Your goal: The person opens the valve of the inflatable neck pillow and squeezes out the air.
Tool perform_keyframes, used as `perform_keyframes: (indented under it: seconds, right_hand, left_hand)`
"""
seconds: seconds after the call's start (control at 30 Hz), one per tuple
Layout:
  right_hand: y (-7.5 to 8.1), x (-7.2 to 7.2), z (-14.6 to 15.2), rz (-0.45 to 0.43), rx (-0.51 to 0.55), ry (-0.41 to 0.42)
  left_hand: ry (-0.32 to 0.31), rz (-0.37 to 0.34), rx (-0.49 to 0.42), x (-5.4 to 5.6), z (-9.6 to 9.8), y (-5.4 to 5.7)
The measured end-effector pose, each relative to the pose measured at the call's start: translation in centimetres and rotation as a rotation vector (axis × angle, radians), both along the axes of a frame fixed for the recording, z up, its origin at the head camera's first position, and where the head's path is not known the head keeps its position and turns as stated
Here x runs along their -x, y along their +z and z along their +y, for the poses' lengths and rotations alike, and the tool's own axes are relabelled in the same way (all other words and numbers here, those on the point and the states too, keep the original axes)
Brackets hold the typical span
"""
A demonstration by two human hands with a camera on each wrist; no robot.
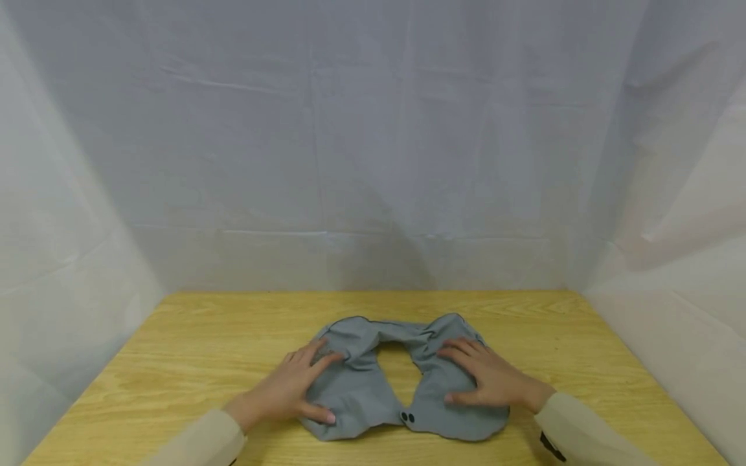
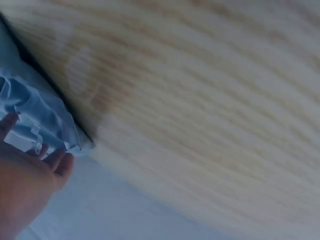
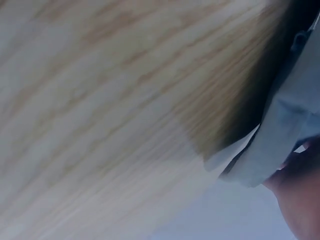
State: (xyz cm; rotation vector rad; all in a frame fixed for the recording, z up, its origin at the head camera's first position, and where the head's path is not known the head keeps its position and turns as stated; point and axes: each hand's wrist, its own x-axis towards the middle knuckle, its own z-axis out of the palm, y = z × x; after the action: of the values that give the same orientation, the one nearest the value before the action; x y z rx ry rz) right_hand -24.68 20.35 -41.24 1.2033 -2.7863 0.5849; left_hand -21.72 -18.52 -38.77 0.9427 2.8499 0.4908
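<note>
A grey fabric neck pillow (image 1: 355, 395) lies on the table, looking soft and wrinkled. Its two ends meet at the front beside two dark snaps (image 1: 408, 417), ringing a gap where wood shows through. On its left lobe rests my left hand (image 1: 291, 388), fingers and thumb spread. My right hand (image 1: 489, 378) lies over the right lobe, also with spread fingers. In the left wrist view, a small clear piece (image 2: 37, 140) shows on the fabric near the fingers of the left hand (image 2: 27, 185). The right wrist view shows the pillow's edge (image 3: 280, 135) hiding most of the right fingers.
The wooden table (image 1: 204, 349) extends to both sides of the pillow. White sheeting (image 1: 373, 162) hangs behind the table and along its left and right sides. Light-coloured sleeves (image 1: 204, 440) cover both forearms.
</note>
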Motion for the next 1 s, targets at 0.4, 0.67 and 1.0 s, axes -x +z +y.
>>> perform_keyframes:
  seconds: [0.4,0.67,1.0]
  right_hand:
    - [-0.2,0.0,0.2,-0.052,-0.017,0.005]
    - [-0.1,-0.2,0.4,-0.077,-0.049,0.002]
    - [-0.1,-0.3,0.6,-0.167,-0.073,-0.017]
  left_hand:
    - [0.002,0.049,-0.010,-0.7,-0.2,-0.6]
    - [-0.003,0.045,0.046,-0.6,-1.3,-0.9]
    - [-0.038,0.034,0.044,-0.7,-2.0,-1.0]
